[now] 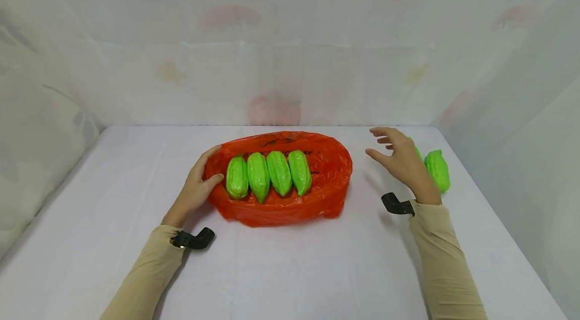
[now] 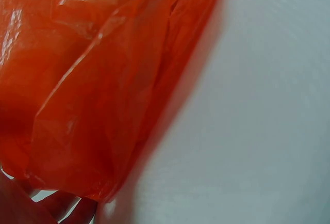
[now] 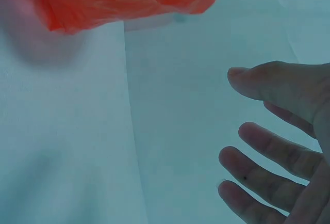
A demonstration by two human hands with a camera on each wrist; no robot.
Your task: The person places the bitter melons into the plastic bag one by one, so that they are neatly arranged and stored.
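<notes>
A red plastic bag (image 1: 326, 169) with dark lettering lies spread open in the middle of the table. Several shiny, ridged green gourd-like fruits (image 1: 258, 174) rest side by side in it. My left hand (image 1: 195, 191) grips the bag's left edge, thumb over the rim and fingers round the outer side; the left wrist view shows those fingers (image 2: 59, 203) at the crumpled red plastic (image 2: 93, 105). To the right of the bag, my right hand (image 1: 403, 161) is held above the table with fingers apart and nothing in it. The right wrist view also shows its palm side with no object.
Two more green ridged fruits lie at the table's right side; one fruit (image 1: 437, 171) shows plainly, the other (image 1: 415, 148) is partly behind my right hand. A white cloth covers the table (image 1: 294, 269). Patterned cloth walls (image 1: 290, 68) stand behind and at both sides.
</notes>
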